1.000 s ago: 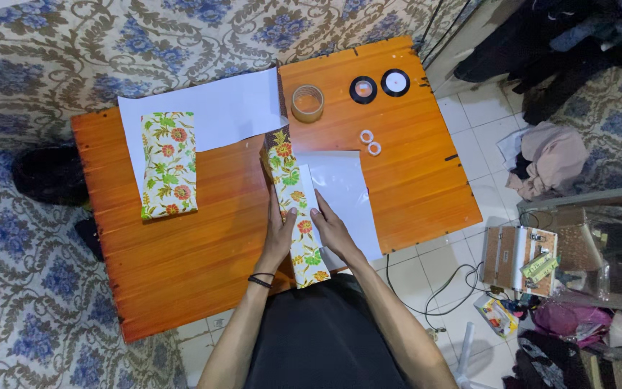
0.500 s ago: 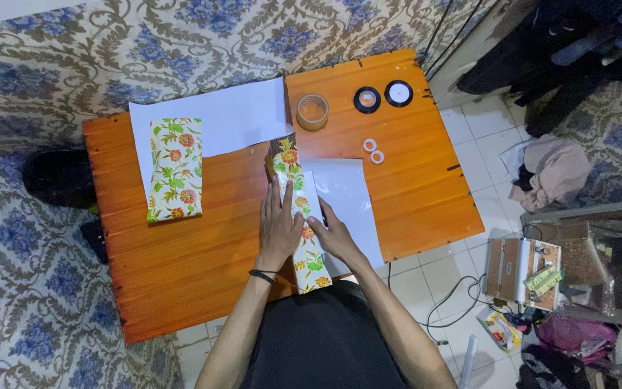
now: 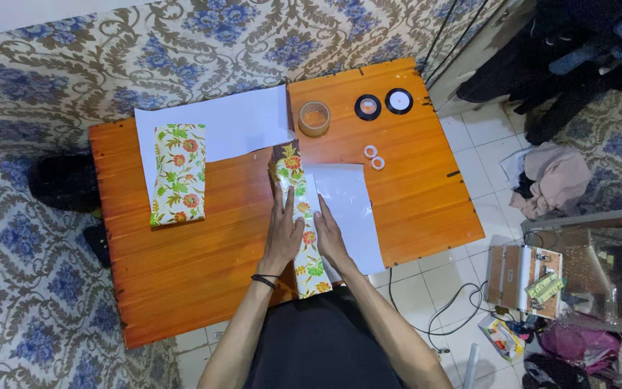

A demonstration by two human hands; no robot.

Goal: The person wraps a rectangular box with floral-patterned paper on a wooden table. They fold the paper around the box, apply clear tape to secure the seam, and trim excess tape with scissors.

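Observation:
A long box in floral wrapping paper (image 3: 298, 180) lies on the orange wooden table (image 3: 203, 252), running away from me. My left hand (image 3: 283, 234) lies flat along its left side, fingers together and pressing the paper. My right hand (image 3: 329, 236) presses flat on its right side, where the white back of the paper (image 3: 350, 209) spreads out on the table. A second box wrapped in the same floral paper (image 3: 178, 173) lies to the left, apart from both hands.
A white sheet (image 3: 232, 126) lies at the table's far side. Near it are a brown tape roll (image 3: 314, 118), a black roll (image 3: 368, 106), a black-and-white roll (image 3: 399, 101) and two small white rings (image 3: 373, 156). Clothes, cables and clutter cover the floor at right.
My left hand has slid a little along the box toward me. The camera view has shifted slightly; the box and other things stay where they were.

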